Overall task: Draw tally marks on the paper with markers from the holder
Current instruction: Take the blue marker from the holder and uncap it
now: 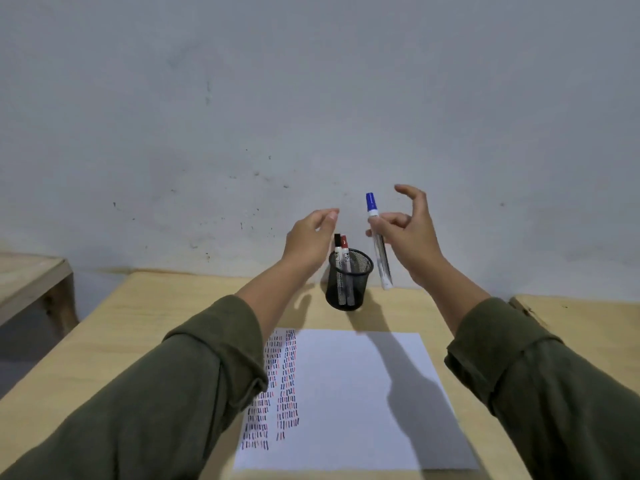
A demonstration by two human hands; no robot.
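My left hand (309,241) hangs empty, fingers loosely curled, just left of the black wire-mesh cylindrical holder (349,280), where a black-capped marker (337,252) and a red-capped marker (344,252) stand. Right of the holder, my right hand (408,237) pinches the blue-capped white marker (378,242) upright. Below my hands, the white paper sheet (349,403) carries tally marks (277,382) along its left side.

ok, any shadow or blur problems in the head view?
Head view: right hand and blue marker cast a dark shadow across the paper, clear of the tally marks; marker barrel slightly motion-blurred; wide-angle bends the table edges.
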